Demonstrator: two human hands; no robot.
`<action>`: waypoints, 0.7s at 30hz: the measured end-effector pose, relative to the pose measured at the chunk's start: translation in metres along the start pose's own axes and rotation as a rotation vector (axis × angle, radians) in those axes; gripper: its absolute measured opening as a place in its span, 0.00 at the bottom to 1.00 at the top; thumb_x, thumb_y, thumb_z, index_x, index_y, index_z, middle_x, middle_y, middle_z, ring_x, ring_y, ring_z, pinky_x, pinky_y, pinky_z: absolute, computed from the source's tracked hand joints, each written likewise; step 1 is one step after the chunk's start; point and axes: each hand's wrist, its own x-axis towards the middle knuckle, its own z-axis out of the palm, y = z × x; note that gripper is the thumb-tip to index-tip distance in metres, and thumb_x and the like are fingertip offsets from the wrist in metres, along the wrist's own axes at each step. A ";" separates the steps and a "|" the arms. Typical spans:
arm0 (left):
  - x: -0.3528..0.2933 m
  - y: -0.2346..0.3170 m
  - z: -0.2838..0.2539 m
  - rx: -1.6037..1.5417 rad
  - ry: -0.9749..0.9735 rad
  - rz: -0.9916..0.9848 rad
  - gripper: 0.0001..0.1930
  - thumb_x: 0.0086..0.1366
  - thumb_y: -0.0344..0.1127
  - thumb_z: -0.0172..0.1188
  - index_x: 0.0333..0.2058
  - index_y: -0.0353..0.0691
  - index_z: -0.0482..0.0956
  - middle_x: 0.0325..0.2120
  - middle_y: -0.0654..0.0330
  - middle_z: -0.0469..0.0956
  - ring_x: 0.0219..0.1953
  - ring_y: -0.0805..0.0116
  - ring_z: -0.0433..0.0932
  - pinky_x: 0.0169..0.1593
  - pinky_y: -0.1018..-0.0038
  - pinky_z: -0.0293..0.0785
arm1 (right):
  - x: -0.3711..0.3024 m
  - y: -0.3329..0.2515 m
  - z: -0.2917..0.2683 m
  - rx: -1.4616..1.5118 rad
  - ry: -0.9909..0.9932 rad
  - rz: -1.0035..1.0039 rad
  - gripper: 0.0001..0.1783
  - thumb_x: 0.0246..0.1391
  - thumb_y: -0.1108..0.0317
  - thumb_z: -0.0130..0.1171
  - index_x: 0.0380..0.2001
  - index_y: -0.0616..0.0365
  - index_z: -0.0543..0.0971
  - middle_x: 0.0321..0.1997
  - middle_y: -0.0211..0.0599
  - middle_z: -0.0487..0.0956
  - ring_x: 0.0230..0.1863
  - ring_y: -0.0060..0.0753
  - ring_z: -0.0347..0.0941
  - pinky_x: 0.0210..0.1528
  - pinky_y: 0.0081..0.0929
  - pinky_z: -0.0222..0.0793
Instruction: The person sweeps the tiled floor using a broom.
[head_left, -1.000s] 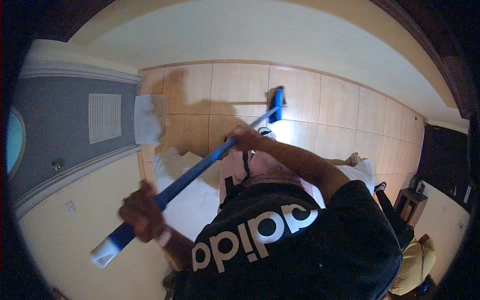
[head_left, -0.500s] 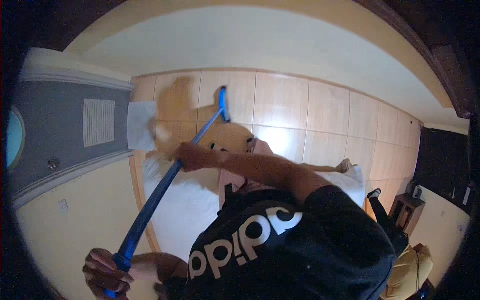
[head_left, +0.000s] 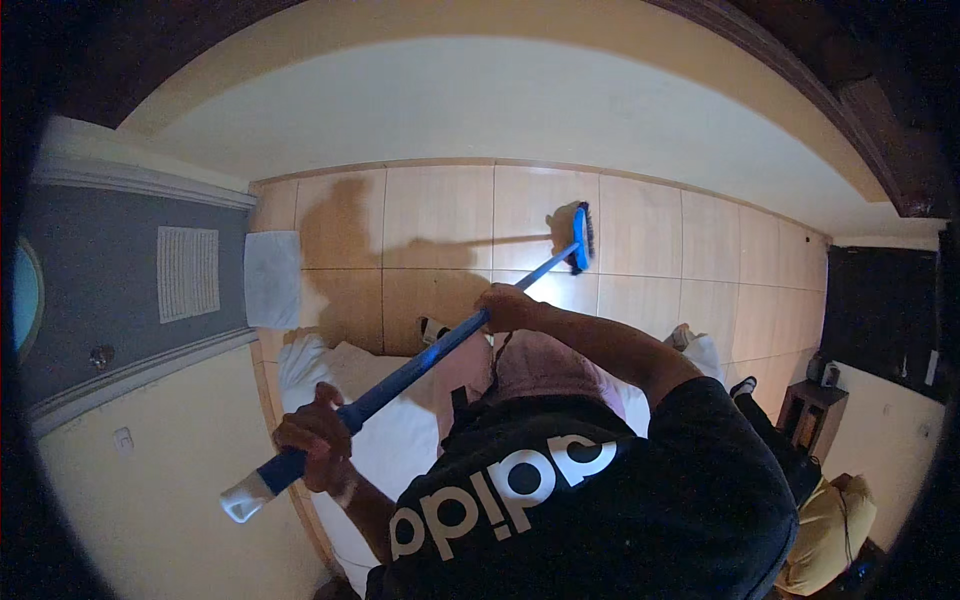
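A blue broom [head_left: 408, 372] slants across the view, its white-tipped handle end at the lower left. My left hand [head_left: 316, 437] is closed round the upper handle, just below that tip. Farther down the pole, my right hand [head_left: 509, 307] grips it in front of my body. The blue broom head [head_left: 579, 238], with dark bristles, is over the tiled floor [head_left: 440, 210] a short way from the far wall. Whether all its bristles touch the tiles is hard to tell.
A white-covered bed [head_left: 375, 450] lies close by me. On the left, a white mat [head_left: 272, 279] lies by a grey door [head_left: 120, 265] with a vent. At right are a small cabinet [head_left: 811, 415], a person's dark-clothed leg [head_left: 762, 425] and a yellow cushion [head_left: 828, 530].
The broom head has swept to the right across the tiles. Both hands have moved right with the handle, the left one also rising in view, and the white handle tip now shows.
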 end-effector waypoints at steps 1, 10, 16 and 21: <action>0.000 0.004 -0.011 0.040 0.073 0.004 0.07 0.40 0.35 0.49 0.18 0.45 0.61 0.15 0.65 0.58 0.22 0.70 0.58 0.35 0.62 0.51 | -0.001 -0.004 -0.009 0.034 -0.027 0.041 0.06 0.22 0.68 0.53 0.12 0.56 0.69 0.15 0.39 0.67 0.24 0.41 0.65 0.26 0.34 0.61; 0.057 0.160 0.017 0.748 -0.622 0.069 0.06 0.39 0.38 0.46 0.11 0.58 0.58 0.03 0.75 0.51 0.17 0.74 0.55 0.24 0.74 0.47 | 0.111 -0.124 -0.013 0.404 0.117 -0.218 0.06 0.24 0.68 0.51 0.14 0.57 0.70 0.17 0.43 0.68 0.25 0.46 0.64 0.30 0.36 0.60; 0.056 0.130 0.036 0.336 -0.711 0.347 0.04 0.39 0.39 0.47 0.15 0.60 0.61 0.07 0.72 0.53 0.17 0.74 0.53 0.22 0.74 0.46 | 0.102 -0.138 -0.010 0.337 0.094 -0.227 0.07 0.25 0.66 0.51 0.13 0.56 0.70 0.17 0.42 0.69 0.25 0.45 0.64 0.30 0.36 0.60; 0.054 0.076 0.038 0.110 -0.641 0.205 0.04 0.42 0.37 0.46 0.19 0.48 0.62 0.11 0.69 0.57 0.17 0.74 0.54 0.23 0.73 0.49 | 0.046 -0.089 0.017 0.110 0.088 -0.139 0.06 0.25 0.66 0.51 0.13 0.55 0.70 0.15 0.40 0.67 0.22 0.41 0.65 0.26 0.34 0.61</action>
